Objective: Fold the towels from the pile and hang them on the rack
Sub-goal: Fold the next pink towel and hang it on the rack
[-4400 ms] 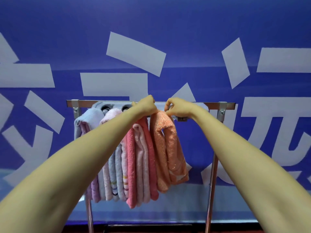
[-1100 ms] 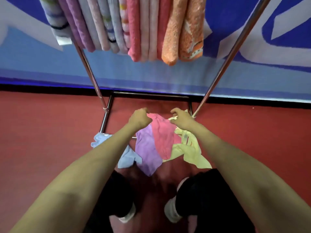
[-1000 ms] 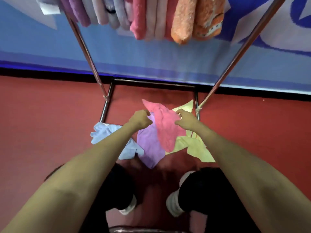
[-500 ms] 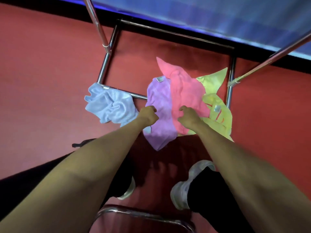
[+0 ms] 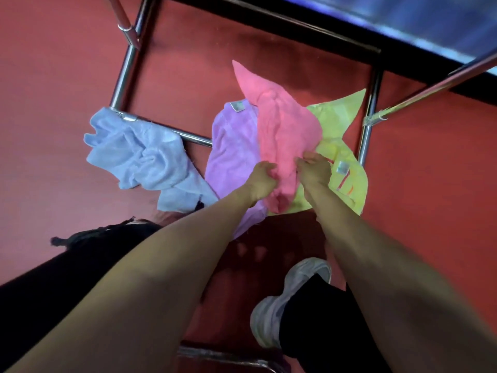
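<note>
Low on the red floor (image 5: 53, 76), inside the chrome base frame of the rack (image 5: 126, 68): a pink towel (image 5: 285, 135), topmost of the heap, crumpled lengthwise, far corner pointing away toward the wall, near end bunched between both hands. Left hand (image 5: 260, 181) at the towel's near left edge, fingers curled tight into the pink cloth, gripping a fold. Right hand (image 5: 314, 173) just beside it on the right edge, thumb and fingers pinching the same cloth, only a ridge of pink fabric between the two hands. Beneath the pink towel on the left, a purple towel (image 5: 231, 157) with a small grey label (image 5: 237, 106) at its far end, laid over the front base bar, near tip reaching toward the feet. Beneath on the right, a yellow towel (image 5: 338, 117), one pointed corner near the right-hand base bar, a second label (image 5: 343, 167) showing just beyond the right hand. Off to the left, well apart from the hands, a light blue towel (image 5: 134, 154) rumpled across the front-left corner of the frame. Nearer the camera, a white shoe (image 5: 282, 300) and black trouser legs, plus another chrome bar (image 5: 223, 356) at the bottom edge. Along the top right, a strip of blue wall (image 5: 430, 22) above black skirting.
</note>
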{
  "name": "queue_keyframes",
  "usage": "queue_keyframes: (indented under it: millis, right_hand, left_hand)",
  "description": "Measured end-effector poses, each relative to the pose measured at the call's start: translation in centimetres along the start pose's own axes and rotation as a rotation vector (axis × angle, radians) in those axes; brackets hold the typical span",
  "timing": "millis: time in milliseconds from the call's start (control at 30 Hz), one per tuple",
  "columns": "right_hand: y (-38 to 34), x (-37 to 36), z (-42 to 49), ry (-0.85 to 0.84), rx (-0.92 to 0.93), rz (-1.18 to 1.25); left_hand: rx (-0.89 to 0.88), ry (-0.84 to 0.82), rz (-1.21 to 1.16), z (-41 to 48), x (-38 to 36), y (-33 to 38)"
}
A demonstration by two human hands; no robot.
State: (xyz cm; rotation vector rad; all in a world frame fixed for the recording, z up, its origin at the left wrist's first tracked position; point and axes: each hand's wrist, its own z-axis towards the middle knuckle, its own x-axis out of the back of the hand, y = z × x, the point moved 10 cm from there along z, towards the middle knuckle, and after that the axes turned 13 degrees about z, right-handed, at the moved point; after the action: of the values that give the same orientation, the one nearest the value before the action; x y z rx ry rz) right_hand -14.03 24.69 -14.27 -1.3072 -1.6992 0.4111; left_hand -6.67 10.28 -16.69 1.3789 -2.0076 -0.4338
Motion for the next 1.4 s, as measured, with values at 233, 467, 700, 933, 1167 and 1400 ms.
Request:
queue_keyframes:
  millis: [233,467,700,933,1167,1400]
  right_hand:
    - [-4.0,0.6,-2.7,0.019,0.181,0.056]
    - [-13.3,2.1,-9.9,-0.157,0.515,-0.034]
    - [-22.9,6.4,-20.0,-0.387,0.73,-0.129]
    - [-26.3,11.2,-27.0,-0.45,0.837,-0.146]
    - [-30.1,13.3,-30.2,-0.484,0.945,-0.099]
    - [-30.7,14.8,-27.2,-0.381,0.832,0.038]
  left_hand:
    - [0.033,0.008,-0.127,-2.0,3.3,-0.4]
    - [-0.17,0.187,0.039,-8.7,11.1,7.4]
    - [-0.551,0.196,0.412,-20.2,13.9,17.0]
    - [-0.557,0.26,0.371,-28.1,17.0,18.9]
    - [-0.545,-0.006,0.163,-29.4,14.3,18.3]
    - [-0.601,0.129,0.229,-29.2,17.6,19.8]
